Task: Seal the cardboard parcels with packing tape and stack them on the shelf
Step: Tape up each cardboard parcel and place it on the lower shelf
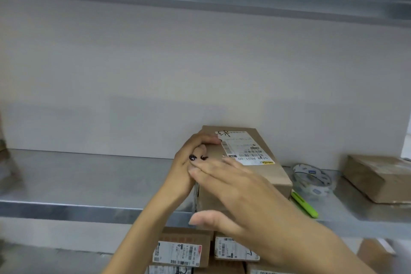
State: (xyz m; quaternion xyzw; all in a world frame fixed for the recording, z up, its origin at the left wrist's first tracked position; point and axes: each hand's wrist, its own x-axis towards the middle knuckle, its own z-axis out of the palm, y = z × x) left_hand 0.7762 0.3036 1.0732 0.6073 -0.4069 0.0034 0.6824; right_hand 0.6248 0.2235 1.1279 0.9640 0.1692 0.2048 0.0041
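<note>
Both hands are on the brown cardboard parcel (275, 176) with a white shipping label, which sits on the grey metal shelf (89, 184). On my feed the left hand (189, 160) comes up from below with the wrist bent and curls its fingers over the parcel's left top edge, gripping it. The right hand (240, 196) reaches in from the lower right and lies flat across the near end of the top. Its fingers are straight and together, with the tips against the left hand and the thumb spread over the front face. Just right of the right hand lie a slim lime-green plastic tool (305, 206) and a roll of clear packing tape (311, 181). Further right sits a second brown cardboard box (375, 179). Below both wrists, labelled cardboard cartons (184, 249) are stacked.
</note>
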